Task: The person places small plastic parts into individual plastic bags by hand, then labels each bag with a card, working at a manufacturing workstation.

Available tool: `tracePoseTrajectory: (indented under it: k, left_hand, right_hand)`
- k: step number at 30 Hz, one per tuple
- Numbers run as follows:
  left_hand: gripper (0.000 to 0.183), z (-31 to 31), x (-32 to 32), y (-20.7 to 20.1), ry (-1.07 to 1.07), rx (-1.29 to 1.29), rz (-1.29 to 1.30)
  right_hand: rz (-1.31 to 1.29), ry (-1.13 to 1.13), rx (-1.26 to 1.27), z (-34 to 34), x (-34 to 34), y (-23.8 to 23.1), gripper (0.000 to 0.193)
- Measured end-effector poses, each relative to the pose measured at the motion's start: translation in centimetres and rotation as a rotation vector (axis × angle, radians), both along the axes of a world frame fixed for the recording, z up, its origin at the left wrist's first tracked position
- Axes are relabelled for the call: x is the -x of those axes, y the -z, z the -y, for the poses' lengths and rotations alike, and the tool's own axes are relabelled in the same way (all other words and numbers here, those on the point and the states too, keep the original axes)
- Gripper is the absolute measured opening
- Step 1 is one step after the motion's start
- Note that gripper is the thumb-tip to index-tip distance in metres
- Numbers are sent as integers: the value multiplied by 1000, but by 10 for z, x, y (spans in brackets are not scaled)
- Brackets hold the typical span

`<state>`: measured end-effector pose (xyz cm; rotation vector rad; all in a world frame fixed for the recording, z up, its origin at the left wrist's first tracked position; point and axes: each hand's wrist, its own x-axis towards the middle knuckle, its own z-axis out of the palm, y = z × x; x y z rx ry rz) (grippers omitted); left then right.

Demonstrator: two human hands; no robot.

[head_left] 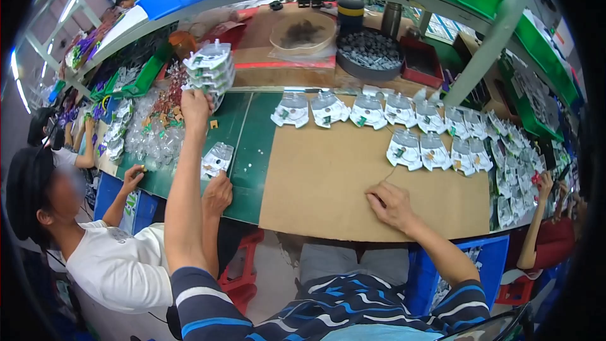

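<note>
My left arm reaches far forward. My left hand (197,106) is closed on the lower edge of a stack of white plastic housings (209,66), raised above the bench. Over the brown cardboard sheet (328,183), my right hand (390,204) rests with its fingers curled in and nothing visible in them. A thin wire (392,175) runs between that hand and a white housing (404,149) just beyond it. More white housings (368,111) stand in rows along the far side of the cardboard. A co-worker's hand (217,193) holds a single white housing (218,159) beside my left forearm.
At left sits a co-worker (120,265) near heaped clear plastic parts (158,145). A round tray of small grey parts (369,53) and a wide bowl (303,33) stand at the back. A slanting post (489,38) supports the shelf. Dense housings (514,170) cover the right side.
</note>
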<state>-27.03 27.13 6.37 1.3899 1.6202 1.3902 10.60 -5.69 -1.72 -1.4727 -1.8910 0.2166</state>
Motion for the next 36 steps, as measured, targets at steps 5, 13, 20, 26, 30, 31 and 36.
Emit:
tracePoseTrajectory:
  k: [5,13,20,26,30,31,36]
  left_hand:
    - [21,94,-65,22,148,129,109]
    - [19,194,-93,99,163,262,151]
    - [18,193,-103,87,197,249,3]
    - [27,185,-85,92,303,312,-175]
    - [41,187,-70,85,325,316,-95]
    - [41,187,-69,81,325,321,-91]
    - [37,180,-76,55,399,285,64]
  right_hand:
    - [-70,-69,86,-5,-5,7,8]
    - [-352,-57,92,-69,68,-69,28]
    - [-218,43,117,-136,108,-50,45]
    - [-384,44,227,-135,104,-41,31]
    - [-535,99,270,-103,61,-45,26]
    - [-506,162,289,-95,45,-41,27]
    - [-420,260,378,-87,17,5,27]
